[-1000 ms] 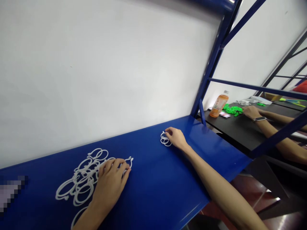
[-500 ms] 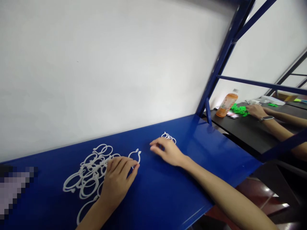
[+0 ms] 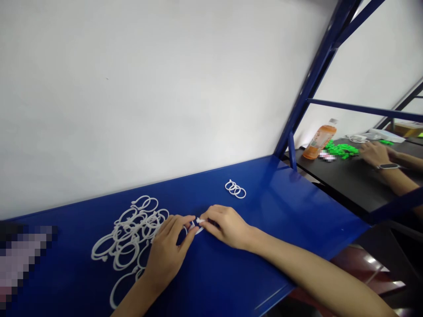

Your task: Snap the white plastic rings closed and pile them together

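Between my two hands is a white plastic ring with a clasp (image 3: 199, 230), partly covered by fingers. My left hand (image 3: 169, 248) pinches one side of it with thumb and fingertips. From the right, my right hand (image 3: 228, 223) grips the clasp end, fingers closed. Left of my left hand lies a loose pile of similar white rings (image 3: 125, 246), many with their ends apart; the left hand and wrist hide part of it. Beyond my right hand, a few overlapping white rings (image 3: 235, 190) lie flat and look closed.
Everything rests on a blue metal tabletop (image 3: 264, 207) against a white wall (image 3: 165, 88). A blue frame post (image 3: 306, 97) rises at the right. Past it, a black table (image 3: 333, 178) holds an orange drink bottle (image 3: 320, 141), green pieces (image 3: 343, 150) and another person's hands (image 3: 375, 154).
My right hand has come from beside the few far rings to the ring in my left hand and closed on it. The far rings now show fully. The view has shifted slightly.
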